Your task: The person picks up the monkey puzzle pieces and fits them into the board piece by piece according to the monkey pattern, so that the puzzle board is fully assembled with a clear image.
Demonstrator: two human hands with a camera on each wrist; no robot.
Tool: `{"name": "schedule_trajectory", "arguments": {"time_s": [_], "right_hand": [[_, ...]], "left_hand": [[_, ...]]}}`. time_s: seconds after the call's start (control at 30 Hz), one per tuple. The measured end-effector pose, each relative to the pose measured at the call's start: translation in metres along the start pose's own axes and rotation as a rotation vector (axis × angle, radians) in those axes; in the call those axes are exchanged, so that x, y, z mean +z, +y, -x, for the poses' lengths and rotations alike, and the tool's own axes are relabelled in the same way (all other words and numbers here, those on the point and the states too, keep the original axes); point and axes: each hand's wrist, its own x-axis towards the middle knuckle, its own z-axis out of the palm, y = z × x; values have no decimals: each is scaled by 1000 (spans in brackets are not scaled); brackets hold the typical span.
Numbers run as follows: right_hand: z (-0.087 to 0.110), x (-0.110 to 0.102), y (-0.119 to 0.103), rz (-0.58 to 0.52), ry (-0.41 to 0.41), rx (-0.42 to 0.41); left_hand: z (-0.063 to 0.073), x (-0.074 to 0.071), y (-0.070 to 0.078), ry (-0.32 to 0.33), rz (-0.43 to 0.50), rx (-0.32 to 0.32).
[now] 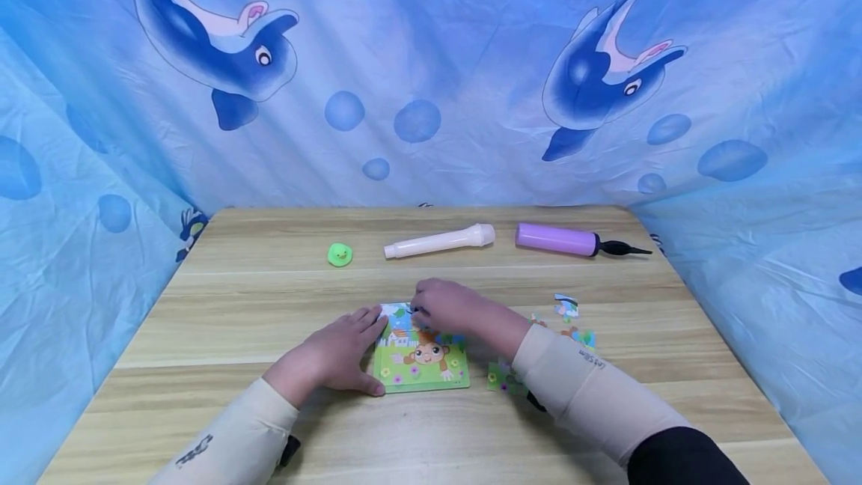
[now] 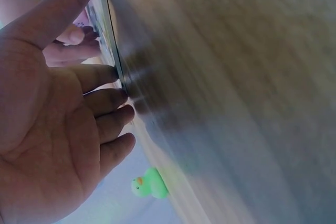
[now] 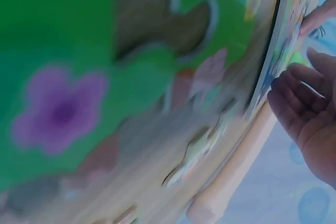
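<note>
A person's two hands work at a puzzle that lies flat on a wooden table; its picture shows a smiling monkey, a house, a white fence and flowers. The left hand is spread wide with fingers fairly straight, touching the puzzle's left edge and gripping nothing. The right hand is over the puzzle's upper right part, its fingers bent and close together, tips at the surface; whether they pinch a piece cannot be told. Loose pieces lie to the right of the puzzle, partly hidden by the right forearm. Beyond the puzzle are a green duck to the left, a white stick straight behind and a purple pump to the right. Blue dolphin cloth hangs behind them all.
</note>
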Motion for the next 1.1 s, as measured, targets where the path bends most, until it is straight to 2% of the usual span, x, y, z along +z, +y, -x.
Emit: {"name": "schedule_trajectory", "arguments": {"time_s": [0.13, 0.27, 0.53, 0.73, 0.83, 1.0, 1.1], "right_hand": [[12, -4, 16, -26, 81, -6], [34, -11, 39, -44, 136, 42], [84, -27, 94, -31, 162, 217], [122, -30, 130, -55, 162, 283], [138, -29, 143, -51, 115, 310], [156, -22, 153, -104, -59, 421], [160, -16, 156, -138, -129, 466]], "left_hand": [[0, -1, 1, 4, -2, 1], [0, -1, 2, 3, -1, -9], [1, -1, 4, 5, -8, -14], [2, -2, 4, 2, -8, -5], [1, -1, 3, 3, -7, -4], [1, -1, 3, 1, -14, -8], [1, -2, 4, 1, -5, -5]]}}
